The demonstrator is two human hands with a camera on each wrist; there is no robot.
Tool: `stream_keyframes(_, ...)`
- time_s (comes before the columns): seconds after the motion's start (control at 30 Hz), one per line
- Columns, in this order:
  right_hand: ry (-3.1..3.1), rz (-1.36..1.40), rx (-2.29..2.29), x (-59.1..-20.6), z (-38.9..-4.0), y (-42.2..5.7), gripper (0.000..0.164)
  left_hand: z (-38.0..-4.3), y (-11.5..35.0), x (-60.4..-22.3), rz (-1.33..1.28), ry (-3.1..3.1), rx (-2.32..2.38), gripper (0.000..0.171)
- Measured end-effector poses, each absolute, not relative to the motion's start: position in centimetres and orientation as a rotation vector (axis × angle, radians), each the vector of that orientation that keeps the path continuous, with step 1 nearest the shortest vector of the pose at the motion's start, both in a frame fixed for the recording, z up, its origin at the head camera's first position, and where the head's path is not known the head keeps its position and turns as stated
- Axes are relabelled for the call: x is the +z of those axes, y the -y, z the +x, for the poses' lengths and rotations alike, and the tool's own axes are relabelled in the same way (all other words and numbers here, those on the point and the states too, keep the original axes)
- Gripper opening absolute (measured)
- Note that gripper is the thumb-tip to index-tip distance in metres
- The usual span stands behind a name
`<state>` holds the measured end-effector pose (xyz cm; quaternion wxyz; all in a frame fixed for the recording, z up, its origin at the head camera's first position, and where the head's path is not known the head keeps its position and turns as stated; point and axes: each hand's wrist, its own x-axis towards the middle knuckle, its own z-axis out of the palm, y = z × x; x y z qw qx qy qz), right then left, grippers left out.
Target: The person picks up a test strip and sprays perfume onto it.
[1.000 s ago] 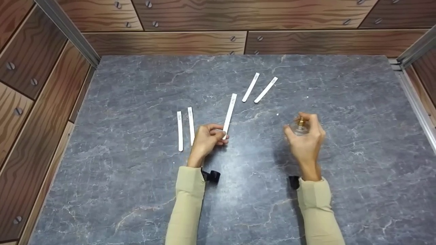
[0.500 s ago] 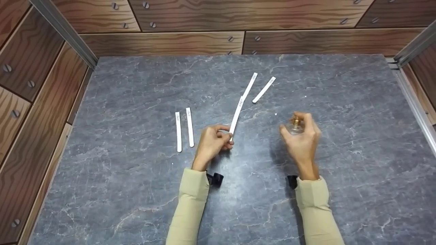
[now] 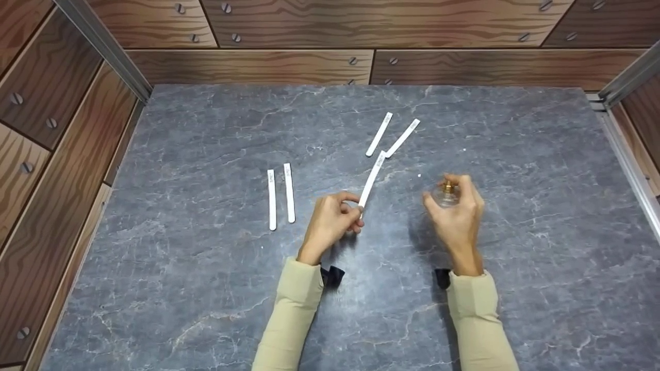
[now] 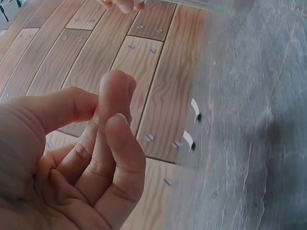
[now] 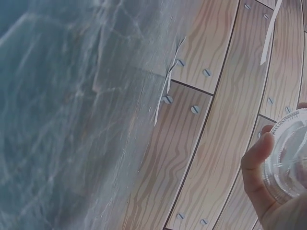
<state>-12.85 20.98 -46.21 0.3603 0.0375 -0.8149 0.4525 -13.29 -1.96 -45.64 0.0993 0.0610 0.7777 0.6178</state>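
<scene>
Between thumb and fingertips, my left hand (image 3: 332, 220) pinches the lower end of a white perfume test strip (image 3: 373, 178). The strip slants up and to the right, with small writing at its top. My right hand (image 3: 458, 221) grips a clear glass perfume bottle (image 3: 445, 199) with a gold spray top, a fingertip resting on that top. The bottle's ribbed round base (image 5: 286, 160) shows in the right wrist view. A gap separates strip and bottle. In the left wrist view, the fingers of my left hand (image 4: 103, 158) hide the held strip.
Two strips (image 3: 271, 200) (image 3: 290, 193) lie side by side on the left of the grey marbled table (image 3: 206, 288). Two more strips (image 3: 379, 135) (image 3: 403, 138) lie slanted farther back. Wood-patterned panels (image 3: 289, 64) stand round the table. Tiny white specks (image 3: 419, 175) dot its surface.
My left hand has moved right with the test strip, closer to the perfume bottle, and the strip leans further right. My right hand has shifted slightly left, still gripping the bottle.
</scene>
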Motion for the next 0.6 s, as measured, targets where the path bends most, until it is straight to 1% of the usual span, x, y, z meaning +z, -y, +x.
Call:
stream_keyframes(0.3,2.091,0.086,1.137,-46.5,-12.9,-21.1,0.036,-12.8,1.1,-45.2,0.235,-2.276,1.801,0.022)
stream_keyframes(0.6,2.082,0.062,1.139,-46.5,-13.0,-21.2,0.035,-12.5,0.6,-45.2,0.309,-2.295,1.767,0.026)
